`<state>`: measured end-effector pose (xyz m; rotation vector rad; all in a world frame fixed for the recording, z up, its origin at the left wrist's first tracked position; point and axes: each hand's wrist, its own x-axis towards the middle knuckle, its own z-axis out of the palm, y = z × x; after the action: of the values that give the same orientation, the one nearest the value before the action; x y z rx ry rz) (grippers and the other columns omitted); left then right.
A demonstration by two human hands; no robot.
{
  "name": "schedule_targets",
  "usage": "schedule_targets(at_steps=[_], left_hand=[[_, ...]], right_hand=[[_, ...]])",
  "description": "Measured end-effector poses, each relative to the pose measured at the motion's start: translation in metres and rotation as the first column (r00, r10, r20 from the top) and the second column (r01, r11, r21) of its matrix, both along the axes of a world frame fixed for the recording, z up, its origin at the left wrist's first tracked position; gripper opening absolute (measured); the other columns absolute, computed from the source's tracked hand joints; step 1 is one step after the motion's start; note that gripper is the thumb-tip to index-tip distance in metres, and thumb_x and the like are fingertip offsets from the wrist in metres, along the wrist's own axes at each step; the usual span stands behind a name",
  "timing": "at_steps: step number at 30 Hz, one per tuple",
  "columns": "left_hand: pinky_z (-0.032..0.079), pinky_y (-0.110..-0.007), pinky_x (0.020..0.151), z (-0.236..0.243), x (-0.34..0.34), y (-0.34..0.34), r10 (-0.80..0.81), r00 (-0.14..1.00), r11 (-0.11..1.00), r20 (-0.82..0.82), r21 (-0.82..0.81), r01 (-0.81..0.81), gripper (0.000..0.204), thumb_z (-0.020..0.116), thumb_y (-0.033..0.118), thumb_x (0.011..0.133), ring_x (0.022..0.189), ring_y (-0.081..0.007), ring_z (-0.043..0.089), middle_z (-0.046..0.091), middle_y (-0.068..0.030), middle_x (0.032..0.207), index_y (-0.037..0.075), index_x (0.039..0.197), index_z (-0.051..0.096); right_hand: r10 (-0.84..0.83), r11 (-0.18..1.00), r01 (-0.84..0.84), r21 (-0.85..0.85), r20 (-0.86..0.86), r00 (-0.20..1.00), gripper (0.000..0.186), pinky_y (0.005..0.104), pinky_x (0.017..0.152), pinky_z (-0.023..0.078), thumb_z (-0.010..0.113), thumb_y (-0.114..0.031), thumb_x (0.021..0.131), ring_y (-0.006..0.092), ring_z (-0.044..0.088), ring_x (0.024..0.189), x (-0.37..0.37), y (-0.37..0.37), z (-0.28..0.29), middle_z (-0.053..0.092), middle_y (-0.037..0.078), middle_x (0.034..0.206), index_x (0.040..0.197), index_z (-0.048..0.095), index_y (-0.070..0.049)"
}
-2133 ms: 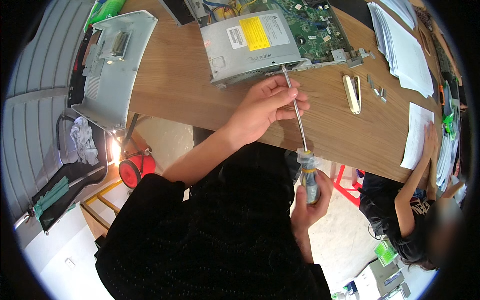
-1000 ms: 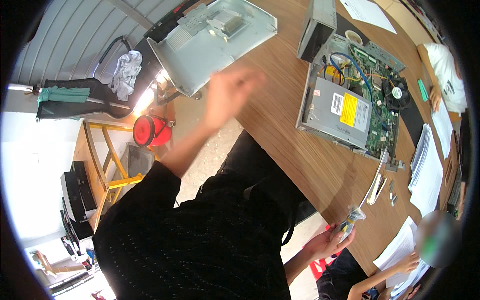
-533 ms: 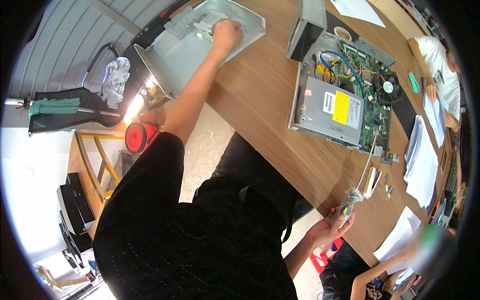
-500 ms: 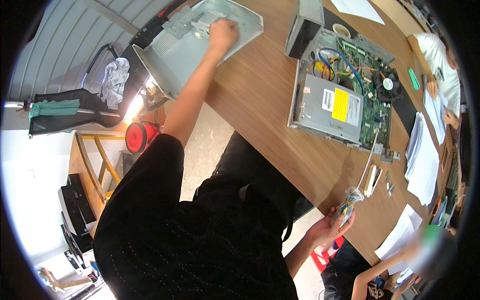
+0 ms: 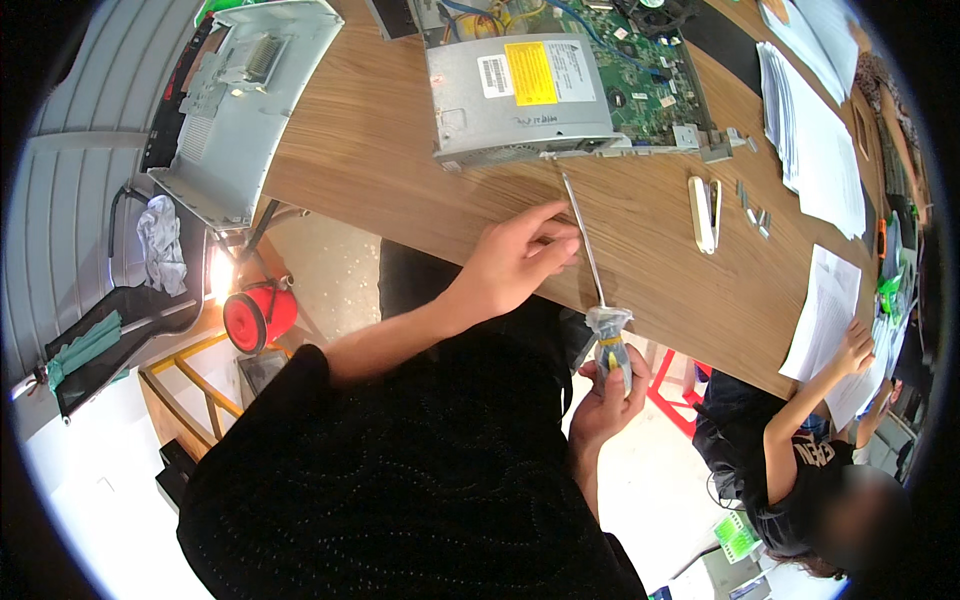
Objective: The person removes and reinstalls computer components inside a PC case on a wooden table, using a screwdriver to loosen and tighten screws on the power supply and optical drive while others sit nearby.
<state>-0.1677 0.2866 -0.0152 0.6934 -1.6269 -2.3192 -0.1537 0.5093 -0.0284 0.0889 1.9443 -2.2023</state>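
Note:
In my right hand point(image 5: 608, 402) is a long screwdriver point(image 5: 587, 245) with a dark, plastic-wrapped handle. My fingers close around the handle, and its thin shaft points away over the table edge. My left hand point(image 5: 512, 262) hovers beside the shaft, fingers bent and apart, nothing visible in them. I cannot tell whether its fingertips touch the shaft. Beyond the screwdriver's tip lies an opened desktop computer point(image 5: 465, 135), with a silver box with white and yellow labels, a green circuit board point(image 5: 640, 100) and coloured cables. At the far left rests the grey metal case cover point(image 5: 225, 150), inner side showing.
A white folding tool point(image 5: 702, 215) and several small metal pieces point(image 5: 755, 215) lie on the wooden table point(image 5: 640, 220). Paper stacks point(image 5: 800, 140) line the right side. A co-worker's hand point(image 5: 855, 348) touches loose sheets at the right. A red cylinder point(image 5: 260, 318) stands below the table at left.
My left hand has left the case cover and come right, beside the screwdriver shaft. My right hand still holds the screwdriver. The view has turned, so the computer appears higher and farther left.

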Motion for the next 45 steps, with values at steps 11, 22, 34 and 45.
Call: schedule_targets(at_steps=[11, 22, 34, 45], left_hand=[[0.055, -0.03, 0.047, 0.01, -0.036, -0.042, -0.2, 0.903, 0.959, 0.381, -0.114, 0.26, 0.029, 0.061, 0.022, 0.097, 0.057, -0.0221, 0.069, 0.066, -0.0169, 0.071, -0.007, 0.101, 0.057], [0.054, -0.028, 0.046, 0.007, -0.038, -0.04, -0.186, 0.918, 0.964, 0.35, -0.113, 0.239, 0.029, 0.062, 0.023, 0.096, 0.057, -0.0193, 0.068, 0.066, -0.0137, 0.071, -0.006, 0.099, 0.059], [0.052, -0.027, 0.045, 0.008, -0.04, -0.038, -0.19, 0.912, 0.953, 0.365, -0.154, 0.26, 0.029, 0.062, 0.024, 0.096, 0.055, -0.0182, 0.067, 0.066, -0.0132, 0.07, -0.006, 0.099, 0.06], [0.051, -0.027, 0.044, 0.014, -0.042, -0.037, -0.214, 0.878, 0.913, 0.429, -0.232, 0.336, 0.032, 0.062, 0.025, 0.096, 0.054, -0.0171, 0.066, 0.066, -0.0122, 0.067, -0.005, 0.088, 0.063]], right_hand=[[0.139, 0.982, -0.156, 0.107, 0.151, 0.979, 0.034, 0.0287, 0.057, 0.055, 0.051, -0.02, 0.1, 0.0154, 0.062, 0.067, 0.002, -0.024, 0.02, 0.062, 0.014, 0.096, 0.123, 0.054, 0.004], [0.149, 0.982, -0.165, 0.092, 0.162, 0.976, 0.036, 0.03, 0.058, 0.054, 0.048, -0.024, 0.102, 0.0162, 0.06, 0.068, 0.002, -0.023, 0.013, 0.06, 0.016, 0.103, 0.124, 0.051, 0.004], [0.139, 0.987, -0.153, 0.055, 0.211, 0.968, 0.035, 0.0293, 0.055, 0.051, 0.044, -0.022, 0.102, 0.0161, 0.058, 0.064, 0.002, -0.023, 0.013, 0.06, 0.017, 0.098, 0.125, 0.05, 0.004], [0.205, 0.969, -0.109, -0.22, 0.485, 0.85, 0.043, 0.0262, 0.041, 0.043, 0.034, -0.033, 0.105, 0.0132, 0.052, 0.049, -0.003, -0.028, 0.017, 0.064, 0.018, 0.092, 0.121, 0.052, 0.003]])
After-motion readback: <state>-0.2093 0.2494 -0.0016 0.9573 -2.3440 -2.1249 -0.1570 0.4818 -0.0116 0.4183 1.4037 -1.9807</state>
